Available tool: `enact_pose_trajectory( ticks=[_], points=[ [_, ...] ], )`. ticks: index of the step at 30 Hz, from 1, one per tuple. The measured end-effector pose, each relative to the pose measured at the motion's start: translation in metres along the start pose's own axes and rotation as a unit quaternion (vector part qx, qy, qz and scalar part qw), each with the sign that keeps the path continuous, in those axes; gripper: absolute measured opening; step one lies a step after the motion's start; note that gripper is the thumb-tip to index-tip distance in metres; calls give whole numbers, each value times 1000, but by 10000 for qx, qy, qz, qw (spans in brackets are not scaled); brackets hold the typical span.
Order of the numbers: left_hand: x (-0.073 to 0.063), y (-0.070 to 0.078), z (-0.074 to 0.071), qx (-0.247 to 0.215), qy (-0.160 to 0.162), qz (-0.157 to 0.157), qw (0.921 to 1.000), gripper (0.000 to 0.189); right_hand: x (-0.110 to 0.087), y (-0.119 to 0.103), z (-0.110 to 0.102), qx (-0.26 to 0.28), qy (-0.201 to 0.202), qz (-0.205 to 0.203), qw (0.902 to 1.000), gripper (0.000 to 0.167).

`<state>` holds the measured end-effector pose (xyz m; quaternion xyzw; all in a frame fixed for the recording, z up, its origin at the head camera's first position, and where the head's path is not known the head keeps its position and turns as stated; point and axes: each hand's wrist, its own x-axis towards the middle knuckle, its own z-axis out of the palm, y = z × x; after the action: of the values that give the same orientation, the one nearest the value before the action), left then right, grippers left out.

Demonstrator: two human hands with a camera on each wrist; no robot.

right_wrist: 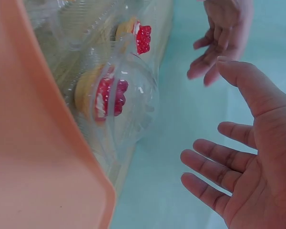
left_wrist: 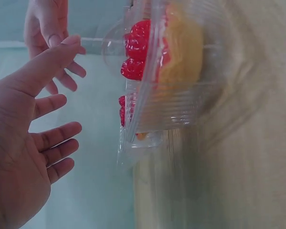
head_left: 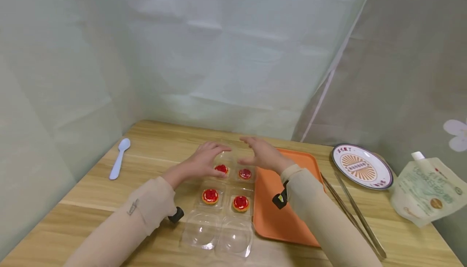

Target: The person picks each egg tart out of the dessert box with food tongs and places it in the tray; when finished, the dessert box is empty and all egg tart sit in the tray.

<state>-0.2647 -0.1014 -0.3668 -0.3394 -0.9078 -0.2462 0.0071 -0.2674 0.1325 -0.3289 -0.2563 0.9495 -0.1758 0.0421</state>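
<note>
Fingers released and empty, the left hand [head_left: 204, 161] is nearer a red-topped round tart [head_left: 221, 169] below and rightward, the right hand [head_left: 265, 153] nearer a second tart [head_left: 245, 174] below and leftward, both in clear plastic domed boxes [right_wrist: 148, 95] toward the wooden counter [head_left: 157, 145]'s far edge.

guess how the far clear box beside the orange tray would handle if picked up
The clear box is probably light, since its walls look thin. Its shiny plastic could feel slippery. The tart inside might slide, as there seems to be space around it.
</note>
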Motion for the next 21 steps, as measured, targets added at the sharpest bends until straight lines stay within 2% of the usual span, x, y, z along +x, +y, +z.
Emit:
enact_pose_trajectory(
  ticks=[6, 13, 21],
  points=[
    [11, 5, 0, 359, -320, 159, 9987, 79, -9, 0, 4, -163, 63, -100, 9998, 74],
    [26, 3, 10, 618, -631, 268, 9957, 81, -15, 2, 13, -503, -45, -7, 9987, 68],
    [37, 2, 19, 758, -914, 378, 9922, 83, -16, 1, 28, -1130, -154, 157, 9933, 75]
  ],
)
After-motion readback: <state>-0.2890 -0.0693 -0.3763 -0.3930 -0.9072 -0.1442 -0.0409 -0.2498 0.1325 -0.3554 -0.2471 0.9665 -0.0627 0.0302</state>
